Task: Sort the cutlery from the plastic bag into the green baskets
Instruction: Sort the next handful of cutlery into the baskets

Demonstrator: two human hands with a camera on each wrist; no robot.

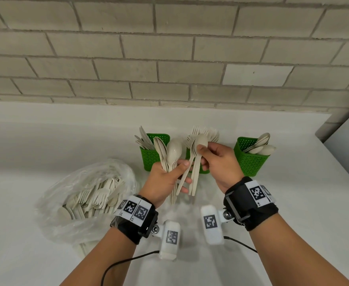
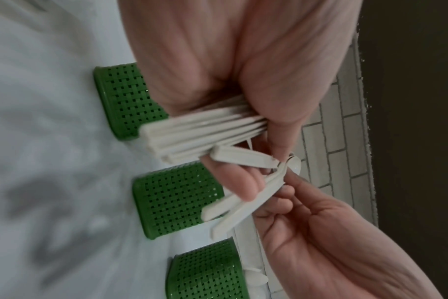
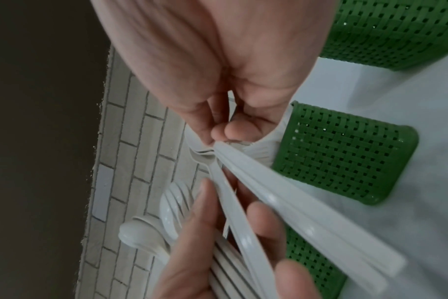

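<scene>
My left hand [image 1: 182, 172] grips a thick bundle of beige spoons [image 1: 172, 155] by the handles, bowls pointing up. My right hand [image 1: 202, 156] pinches a smaller stack of spoons [image 1: 196, 168] near their bowls, and their handles cross my left fingers. Both hands hover just in front of three green baskets: the left basket [image 1: 151, 157] holds knives, the middle basket [image 1: 204, 171], mostly hidden by my hands, holds forks, and the right basket [image 1: 252, 162] holds spoons. In the left wrist view the handles [image 2: 192, 133] fan out from my fist. The right wrist view shows the pinched spoons [image 3: 294, 218].
A crumpled clear plastic bag [image 1: 87, 193] with several forks and spoons lies on the white counter [image 1: 293, 203] to the left of my left arm. A brick wall [image 1: 169, 58] rises behind the baskets. The counter's right edge runs past the right basket.
</scene>
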